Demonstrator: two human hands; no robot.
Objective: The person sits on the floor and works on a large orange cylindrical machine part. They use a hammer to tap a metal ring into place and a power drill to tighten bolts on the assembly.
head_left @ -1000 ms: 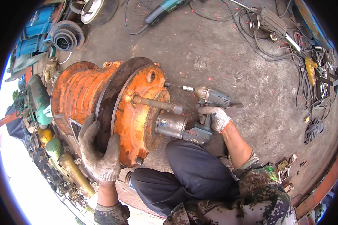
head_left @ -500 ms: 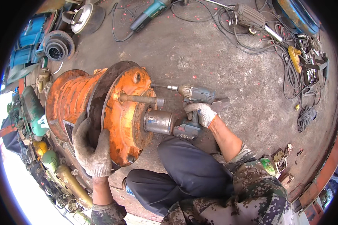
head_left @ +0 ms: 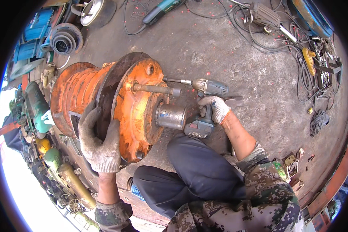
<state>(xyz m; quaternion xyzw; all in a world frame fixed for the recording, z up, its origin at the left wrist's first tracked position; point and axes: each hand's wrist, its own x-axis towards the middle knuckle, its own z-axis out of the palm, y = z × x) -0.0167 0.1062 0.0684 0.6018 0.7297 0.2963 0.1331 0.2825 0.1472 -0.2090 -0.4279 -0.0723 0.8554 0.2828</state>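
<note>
An orange, rust-marked winch-like drum unit (head_left: 137,116) lies on its side, with dark flanges and a bare metal shaft (head_left: 171,116) at its right end. My left hand (head_left: 100,143), in a grey-white work glove, grips the rim of the dark flange (head_left: 109,98), thumb on one side and fingers on the other. In my gloved right hand (head_left: 215,107) is the handle of a cordless impact driver (head_left: 210,87). Its long socket bit points left, the tip close to the orange end face. A threaded rod (head_left: 156,89) juts from that face above the shaft.
Beyond lie a green angle grinder (head_left: 162,11) and a corded grey tool (head_left: 265,15). Several hand tools (head_left: 326,73) and a dark rag (head_left: 319,122) are at right. Blue castings (head_left: 38,25), a kettle (head_left: 94,11) and green machine parts (head_left: 36,104) crowd the left.
The whole scene has slid a little up and right in the picture. Both hands keep their holds, and the driver stays almost unmoved beside the orange unit.
</note>
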